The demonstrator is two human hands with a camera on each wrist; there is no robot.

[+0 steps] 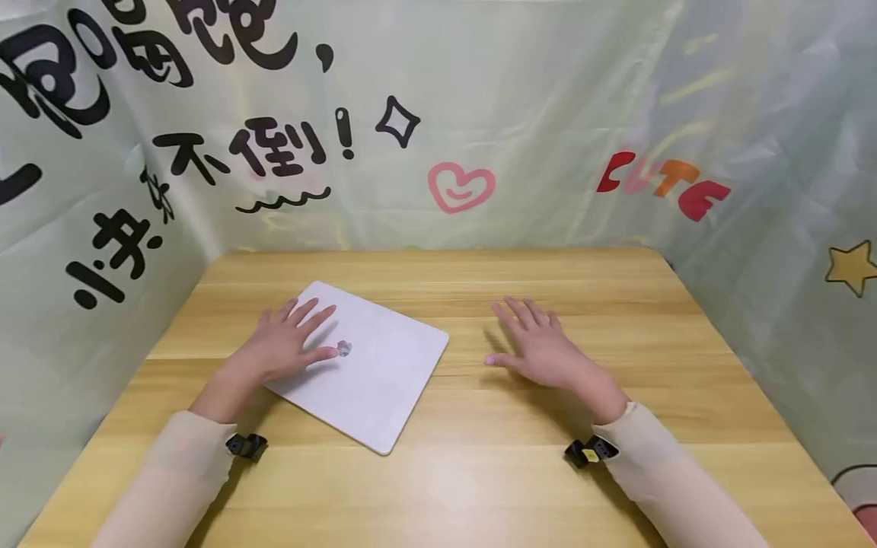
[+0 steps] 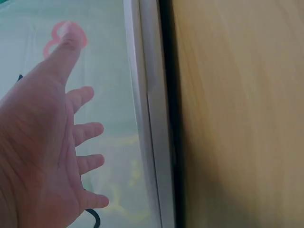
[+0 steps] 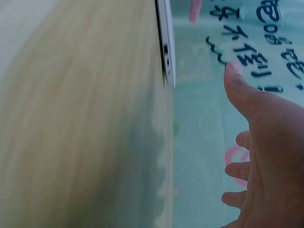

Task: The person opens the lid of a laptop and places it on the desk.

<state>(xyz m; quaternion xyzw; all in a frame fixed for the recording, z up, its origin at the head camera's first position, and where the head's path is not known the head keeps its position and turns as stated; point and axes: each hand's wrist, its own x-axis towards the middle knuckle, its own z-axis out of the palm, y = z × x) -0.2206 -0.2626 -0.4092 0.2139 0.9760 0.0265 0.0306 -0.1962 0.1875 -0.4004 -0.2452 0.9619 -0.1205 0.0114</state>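
Item: laptop (image 1: 384,388), silver-white, lid down, a small grey logo (image 1: 345,348) at the middle of the lid. It lies flat on the wood-grain counter (image 1: 507,487), left of centre, turned askew, with one corner toward the person. Small ports (image 3: 166,54) show along its side in the right wrist view.

Position relative to the hands: the lid lies beneath the left hand (image 1: 282,352), which covers part of its left side in the head view, the thumb tip appearing just beside the logo. The left wrist view shows a gap between palm and lid; the hand is apart from the laptop. The right hand (image 1: 544,354) is to the right of the laptop, near its right corner, over bare counter and not touching the laptop.

Left hand: raised, palm down, fingers spread and pointing forward, thumb extended inward; holds nothing. Its shadow falls on the lid.

Right hand: raised, palm down, fingers spread and pointing forward and slightly inward, thumb extended toward the laptop; holds nothing. Its shadow falls on the counter.

Arms: both reach in from the near edge, in cream sleeves (image 1: 167,472), with a black wrist device (image 1: 248,447) at each cuff.

Surround: pale green sheet (image 1: 548,84) with black Chinese lettering (image 1: 274,148), a pink heart (image 1: 433,183), "CUTE" lettering (image 1: 695,202) and a yellow star (image 1: 852,268).
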